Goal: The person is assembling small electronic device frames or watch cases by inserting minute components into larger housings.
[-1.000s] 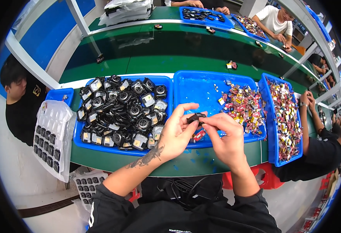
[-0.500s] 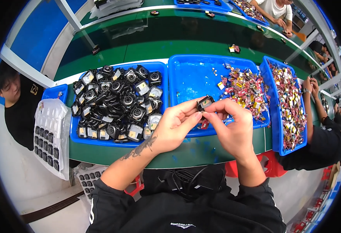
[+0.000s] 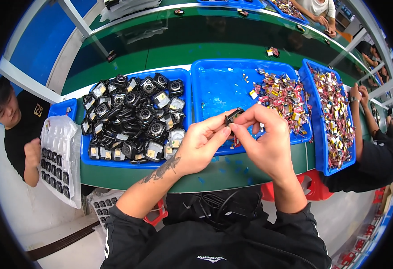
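Observation:
Between my hands, over the front edge of the middle blue tray (image 3: pixel 214 96), is a black watch case (image 3: pixel 233 115), now seen nearly edge-on. My left hand (image 3: pixel 204 142) pinches its near left side between thumb and fingers. The thumb and forefinger of my right hand (image 3: pixel 268 139) close on its right side; whether they also grip a small part is hidden. Left of them, a blue tray holds a heap of black watch cases (image 3: pixel 145 113), some with round sensor backs up. Small circuit pieces with red and yellow parts (image 3: pixel 279 96) lie piled at the middle tray's right.
A narrower blue tray (image 3: pixel 318 134) full of similar pieces stands at the right. A clear plastic tray (image 3: pixel 62 139) of black cases is at the left by a seated person (image 3: pixel 19 116). Beyond the trays runs a green conveyor belt (image 3: pixel 183 45) with a few loose parts.
The watch case has turned from showing its open inside to nearly edge-on, still in both hands. The person at the left has raised a hand beside the plastic tray.

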The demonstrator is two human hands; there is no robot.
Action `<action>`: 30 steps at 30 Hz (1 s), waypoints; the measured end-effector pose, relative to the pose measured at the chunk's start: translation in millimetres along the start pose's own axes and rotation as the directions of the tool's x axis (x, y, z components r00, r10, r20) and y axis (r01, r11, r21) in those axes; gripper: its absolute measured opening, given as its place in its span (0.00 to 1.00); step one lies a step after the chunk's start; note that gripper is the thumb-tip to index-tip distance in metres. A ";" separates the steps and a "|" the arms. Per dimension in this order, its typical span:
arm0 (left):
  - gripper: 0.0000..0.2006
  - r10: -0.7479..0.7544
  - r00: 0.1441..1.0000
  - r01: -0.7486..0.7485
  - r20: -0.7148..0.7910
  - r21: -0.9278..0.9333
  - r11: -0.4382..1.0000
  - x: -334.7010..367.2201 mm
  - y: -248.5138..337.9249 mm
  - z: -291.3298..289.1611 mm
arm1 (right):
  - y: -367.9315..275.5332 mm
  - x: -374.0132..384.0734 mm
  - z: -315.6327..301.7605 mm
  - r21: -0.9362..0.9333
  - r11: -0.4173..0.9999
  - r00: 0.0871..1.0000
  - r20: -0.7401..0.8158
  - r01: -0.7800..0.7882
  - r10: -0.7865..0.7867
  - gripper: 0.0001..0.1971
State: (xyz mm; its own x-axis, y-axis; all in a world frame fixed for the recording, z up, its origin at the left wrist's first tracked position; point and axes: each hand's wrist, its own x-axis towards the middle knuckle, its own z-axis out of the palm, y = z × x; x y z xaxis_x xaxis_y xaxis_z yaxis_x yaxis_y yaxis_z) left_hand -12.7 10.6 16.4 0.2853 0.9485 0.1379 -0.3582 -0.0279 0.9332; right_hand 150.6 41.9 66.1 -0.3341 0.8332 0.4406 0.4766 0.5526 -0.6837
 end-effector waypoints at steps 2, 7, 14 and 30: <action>0.21 0.009 1.000 -0.009 -0.010 -0.008 1.000 0.0 -0.4 2.0 | -1.1 1.0 -0.1 -0.007 1.000 0.999 -0.025 0.021 -0.021 0.07; 0.20 0.023 1.000 -0.023 0.003 -0.028 0.999 0.8 0.8 -0.3 | -3.3 -1.2 -2.9 -0.001 0.996 0.996 -0.030 -0.084 0.084 0.11; 0.21 0.073 0.987 -0.088 -0.142 -0.099 0.991 7.3 -1.0 2.7 | 13.4 -20.0 0.0 0.650 0.733 0.954 -0.043 -0.200 0.298 0.11; 0.17 0.468 0.875 -0.371 0.125 0.793 0.483 3.9 7.9 -1.1 | 8.3 -28.9 -8.0 0.369 0.887 0.961 0.096 -0.278 0.261 0.04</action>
State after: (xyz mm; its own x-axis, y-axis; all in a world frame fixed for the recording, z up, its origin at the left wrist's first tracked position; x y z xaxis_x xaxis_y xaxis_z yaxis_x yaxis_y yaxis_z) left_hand -15.4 14.5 23.9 0.1933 0.7775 0.5985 0.4261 -0.6160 0.6626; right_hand 170.7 22.6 52.3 -0.2742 0.9429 0.1891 0.2153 0.2518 -0.9435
